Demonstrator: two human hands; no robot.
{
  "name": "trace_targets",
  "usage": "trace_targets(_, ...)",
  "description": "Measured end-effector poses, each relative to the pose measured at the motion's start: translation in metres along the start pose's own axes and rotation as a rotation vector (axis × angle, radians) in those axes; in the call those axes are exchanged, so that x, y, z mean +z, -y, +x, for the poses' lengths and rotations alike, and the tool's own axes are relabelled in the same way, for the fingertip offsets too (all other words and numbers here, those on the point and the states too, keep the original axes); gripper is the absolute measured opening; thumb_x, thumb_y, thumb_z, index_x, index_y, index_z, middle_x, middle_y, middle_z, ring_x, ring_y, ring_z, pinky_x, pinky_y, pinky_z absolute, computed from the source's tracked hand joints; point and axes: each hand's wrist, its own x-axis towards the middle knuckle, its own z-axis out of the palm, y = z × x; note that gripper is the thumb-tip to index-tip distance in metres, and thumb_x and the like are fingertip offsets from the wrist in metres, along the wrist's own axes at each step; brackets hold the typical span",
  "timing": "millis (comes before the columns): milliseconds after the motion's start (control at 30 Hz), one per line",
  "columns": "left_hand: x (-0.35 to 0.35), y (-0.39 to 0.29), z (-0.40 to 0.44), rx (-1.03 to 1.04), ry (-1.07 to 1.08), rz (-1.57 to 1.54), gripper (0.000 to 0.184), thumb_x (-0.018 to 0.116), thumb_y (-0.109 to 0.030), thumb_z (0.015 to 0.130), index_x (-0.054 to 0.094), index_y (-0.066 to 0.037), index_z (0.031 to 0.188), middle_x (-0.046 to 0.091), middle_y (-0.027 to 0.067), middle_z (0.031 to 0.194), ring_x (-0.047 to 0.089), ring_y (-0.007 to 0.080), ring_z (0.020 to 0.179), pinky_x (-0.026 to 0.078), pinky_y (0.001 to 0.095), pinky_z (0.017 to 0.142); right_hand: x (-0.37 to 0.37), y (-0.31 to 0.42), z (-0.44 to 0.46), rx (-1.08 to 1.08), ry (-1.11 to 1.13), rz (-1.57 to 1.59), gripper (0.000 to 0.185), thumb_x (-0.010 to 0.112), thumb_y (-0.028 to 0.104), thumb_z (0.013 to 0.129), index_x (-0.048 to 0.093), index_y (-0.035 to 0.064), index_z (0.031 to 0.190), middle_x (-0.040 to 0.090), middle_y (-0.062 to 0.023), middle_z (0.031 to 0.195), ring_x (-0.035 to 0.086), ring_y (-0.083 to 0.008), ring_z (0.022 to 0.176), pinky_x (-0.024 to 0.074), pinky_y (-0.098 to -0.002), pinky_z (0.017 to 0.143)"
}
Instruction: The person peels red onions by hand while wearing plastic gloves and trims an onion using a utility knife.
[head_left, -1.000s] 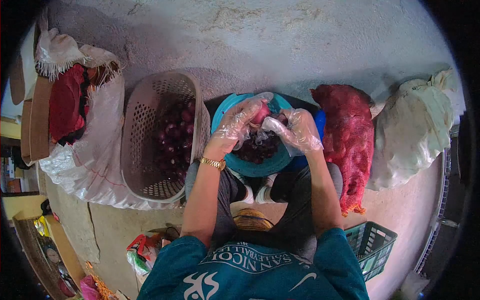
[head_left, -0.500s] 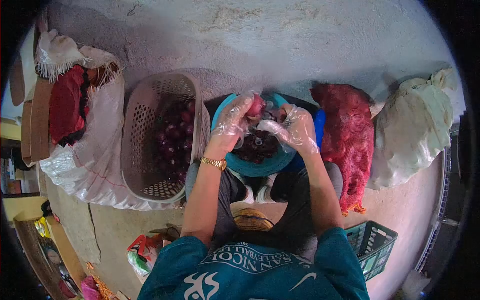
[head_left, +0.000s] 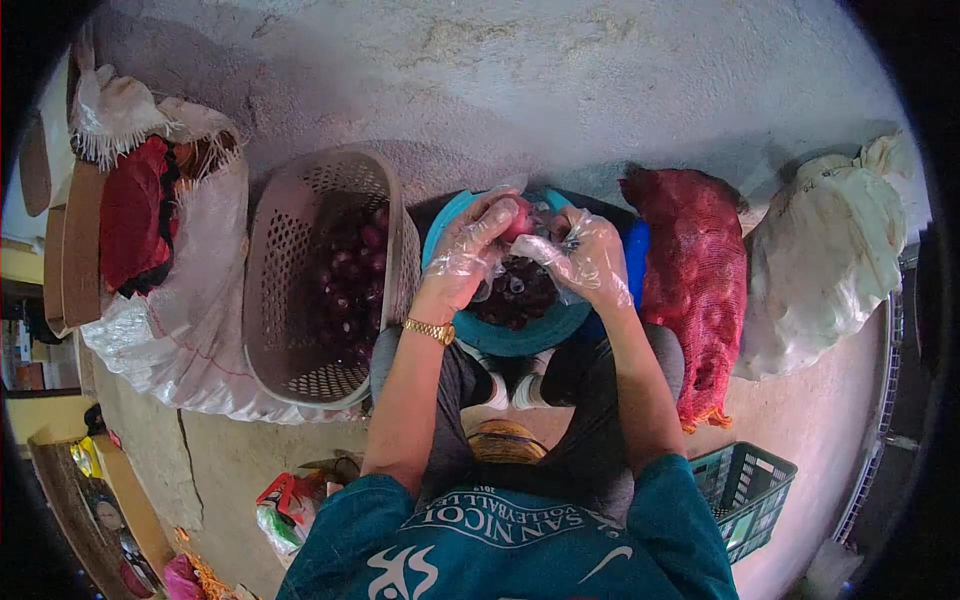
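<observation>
My left hand (head_left: 462, 258), in a clear plastic glove, is closed around a red onion (head_left: 518, 220). Close against the onion's right side is my right hand (head_left: 597, 262), also gloved, with its fingers curled and its thumb stretched toward the onion. Whatever sits between those right fingers is too small to make out. Both hands are above a round turquoise basin (head_left: 540, 338), and dark onion skins (head_left: 515, 295) lie inside it. Left of the basin stands a tilted grey-brown perforated basket (head_left: 268, 270) with several red onions (head_left: 350, 275) in it.
A full red mesh sack (head_left: 695, 285) leans right of the basin, with a white sack (head_left: 820, 265) beyond it. Another large white sack (head_left: 205, 290) is left of the basket. A green crate (head_left: 750, 505) sits at lower right. A rough wall (head_left: 560, 90) rises behind.
The onion has turned slightly in my left hand, and my right fingers have shifted a little against it. Otherwise the scene looks the same.
</observation>
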Motion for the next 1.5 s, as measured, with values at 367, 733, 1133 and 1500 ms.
trace_targets(367,-0.013,0.0,0.005,0.142,-0.109,-0.116,0.04,0.073,-0.021,0.091,0.059,-0.006,0.126,0.063,0.0075,0.117,0.062,0.0187,0.107,0.052,0.0342,0.094,-0.003,-0.006,0.0,0.012,0.068,0.022,0.04,0.07,0.036,0.088,0.065,-0.0044,0.087,0.059,-0.0247,0.069,0.059,-0.0426,0.067,0.0441,-0.0435,0.06)
trace_targets(733,0.002,-0.003,-0.003,0.043,-0.005,-0.038,0.049,0.077,-0.021,0.088,0.057,-0.006,0.13,0.062,0.008,0.122,0.063,0.0188,0.109,0.054,0.0336,0.091,-0.003,-0.006,-0.003,0.024,0.004,0.047,0.065,0.079,0.063,0.067,0.065,0.0024,0.084,0.063,-0.0173,0.07,0.064,-0.0385,0.069,0.049,-0.0446,0.063)
trace_targets(1133,0.003,0.001,-0.001,-0.056,0.062,-0.035,0.046,0.076,-0.021,0.089,0.06,-0.007,0.13,0.063,0.0052,0.12,0.064,0.0167,0.107,0.056,0.0313,0.089,-0.012,0.002,0.0,0.061,0.088,0.015,0.063,0.081,0.061,0.067,0.067,0.0016,0.083,0.065,-0.0183,0.071,0.065,-0.0379,0.069,0.0497,-0.0431,0.063)
trace_targets(1500,0.003,0.0,-0.003,-0.043,0.084,-0.024,0.044,0.074,-0.017,0.089,0.06,-0.008,0.13,0.063,0.0056,0.123,0.062,0.0189,0.112,0.055,0.0373,0.095,-0.014,-0.002,0.001,0.145,0.204,0.106,0.042,0.073,0.039,0.083,0.065,-0.0023,0.082,0.06,-0.0215,0.069,0.06,-0.0372,0.064,0.048,-0.0417,0.062)
